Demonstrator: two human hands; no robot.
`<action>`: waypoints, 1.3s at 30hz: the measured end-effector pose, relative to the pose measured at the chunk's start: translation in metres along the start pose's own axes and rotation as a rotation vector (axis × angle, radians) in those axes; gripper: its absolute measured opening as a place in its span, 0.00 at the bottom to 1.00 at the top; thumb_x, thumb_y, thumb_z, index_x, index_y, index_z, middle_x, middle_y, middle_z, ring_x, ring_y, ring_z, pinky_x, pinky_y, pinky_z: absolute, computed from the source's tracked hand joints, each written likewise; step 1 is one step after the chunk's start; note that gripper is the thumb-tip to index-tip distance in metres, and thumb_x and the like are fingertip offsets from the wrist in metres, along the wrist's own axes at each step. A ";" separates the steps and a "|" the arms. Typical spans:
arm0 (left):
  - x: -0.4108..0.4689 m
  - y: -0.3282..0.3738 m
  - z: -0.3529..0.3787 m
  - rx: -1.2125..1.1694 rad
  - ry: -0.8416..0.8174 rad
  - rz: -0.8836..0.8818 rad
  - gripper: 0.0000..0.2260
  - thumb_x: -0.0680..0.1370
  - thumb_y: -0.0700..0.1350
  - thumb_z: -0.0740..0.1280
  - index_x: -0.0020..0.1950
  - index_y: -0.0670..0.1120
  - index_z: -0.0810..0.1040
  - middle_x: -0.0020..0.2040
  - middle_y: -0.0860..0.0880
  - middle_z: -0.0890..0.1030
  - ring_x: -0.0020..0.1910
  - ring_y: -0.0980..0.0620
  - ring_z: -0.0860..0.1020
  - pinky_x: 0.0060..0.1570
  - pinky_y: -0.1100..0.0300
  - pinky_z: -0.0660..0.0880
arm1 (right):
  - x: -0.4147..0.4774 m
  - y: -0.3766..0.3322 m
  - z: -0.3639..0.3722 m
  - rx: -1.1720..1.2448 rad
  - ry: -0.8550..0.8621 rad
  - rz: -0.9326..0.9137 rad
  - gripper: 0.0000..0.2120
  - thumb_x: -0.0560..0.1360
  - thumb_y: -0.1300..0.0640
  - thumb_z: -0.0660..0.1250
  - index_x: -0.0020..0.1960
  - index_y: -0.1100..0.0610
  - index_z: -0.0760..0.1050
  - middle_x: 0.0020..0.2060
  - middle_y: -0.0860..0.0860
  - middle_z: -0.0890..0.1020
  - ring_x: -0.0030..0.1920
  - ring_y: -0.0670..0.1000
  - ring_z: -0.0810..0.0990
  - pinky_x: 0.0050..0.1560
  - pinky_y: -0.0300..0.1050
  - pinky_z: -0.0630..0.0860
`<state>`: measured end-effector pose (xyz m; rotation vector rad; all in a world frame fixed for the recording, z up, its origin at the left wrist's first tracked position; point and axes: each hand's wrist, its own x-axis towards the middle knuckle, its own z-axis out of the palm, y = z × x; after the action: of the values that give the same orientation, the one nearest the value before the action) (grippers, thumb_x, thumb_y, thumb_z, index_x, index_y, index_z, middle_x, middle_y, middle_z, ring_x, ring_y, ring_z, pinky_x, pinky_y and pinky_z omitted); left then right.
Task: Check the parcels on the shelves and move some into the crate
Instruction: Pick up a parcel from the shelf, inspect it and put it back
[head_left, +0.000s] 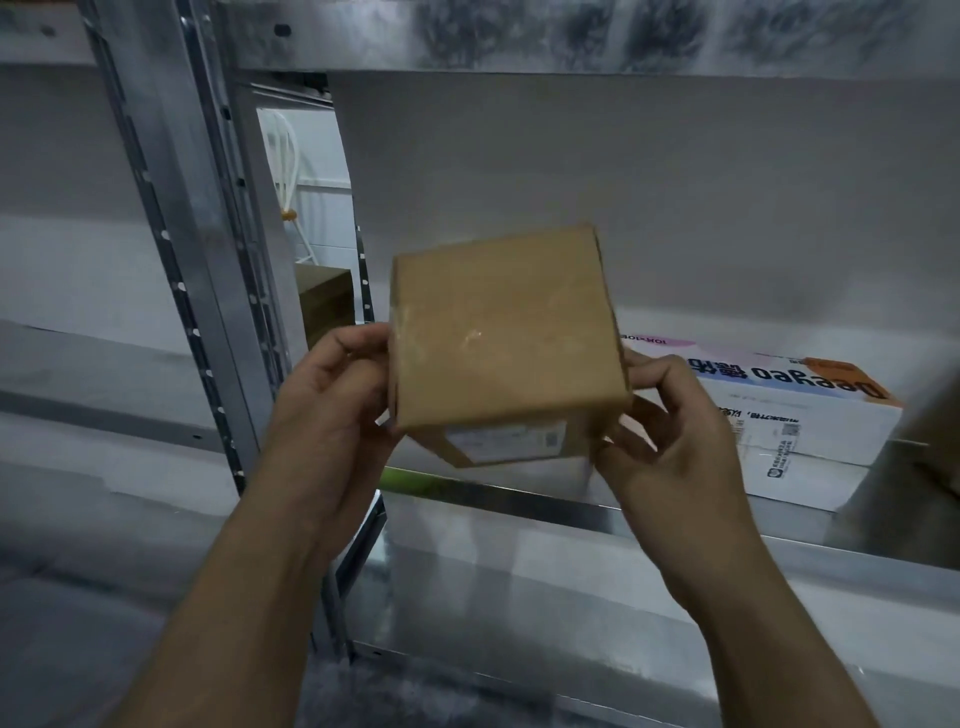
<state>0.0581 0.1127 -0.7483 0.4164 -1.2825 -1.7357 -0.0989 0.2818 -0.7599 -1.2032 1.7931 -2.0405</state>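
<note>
The left hand grips the left side of a cardboard parcel, fingers curled against the side and over its upper edge. The right hand holds the opposite side, with curled fingers pinching the parcel near its lower right corner. Between them the parcel is held in the air, clear of any surface, in front of the shelf and above its front edge, toward the left end.

The parcel is a small, plain brown box, roughly cube-shaped and closed. Its broad face is turned toward the camera and tilted slightly, with a faint sheen across the middle that looks like clear tape. The face below it carries a white shipping label with a small printed code; the text is too blurred to read.

On the shelf to the right, behind the right hand, a white carton lies flat with its printed lettering upside down and an orange patch on top. It reaches close to the front edge.

A perforated metal upright stands at the shelf's left end. Through the gap beside it, a second brown box and a white chair show farther back.
</note>
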 end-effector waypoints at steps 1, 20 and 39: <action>0.000 -0.001 0.001 0.009 0.020 0.016 0.12 0.82 0.32 0.63 0.57 0.45 0.82 0.54 0.42 0.85 0.50 0.44 0.81 0.42 0.55 0.82 | 0.000 0.003 -0.001 0.018 0.009 0.001 0.18 0.75 0.77 0.71 0.49 0.54 0.77 0.58 0.41 0.85 0.62 0.44 0.84 0.63 0.48 0.83; 0.001 -0.014 -0.001 0.240 -0.038 0.161 0.21 0.85 0.32 0.59 0.66 0.51 0.83 0.61 0.51 0.86 0.61 0.50 0.83 0.58 0.51 0.81 | -0.002 0.001 0.007 0.162 -0.098 0.128 0.29 0.73 0.29 0.68 0.72 0.19 0.63 0.72 0.37 0.76 0.71 0.49 0.78 0.67 0.61 0.79; 0.006 -0.028 -0.015 0.291 -0.177 0.038 0.51 0.55 0.71 0.82 0.75 0.58 0.71 0.63 0.51 0.85 0.61 0.47 0.85 0.51 0.52 0.84 | 0.005 0.011 0.000 0.756 0.047 0.556 0.20 0.88 0.48 0.54 0.76 0.49 0.75 0.60 0.59 0.87 0.55 0.65 0.88 0.42 0.68 0.85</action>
<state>0.0526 0.1001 -0.7781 0.4069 -1.6698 -1.5859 -0.1066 0.2762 -0.7674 -0.3867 1.0079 -2.0698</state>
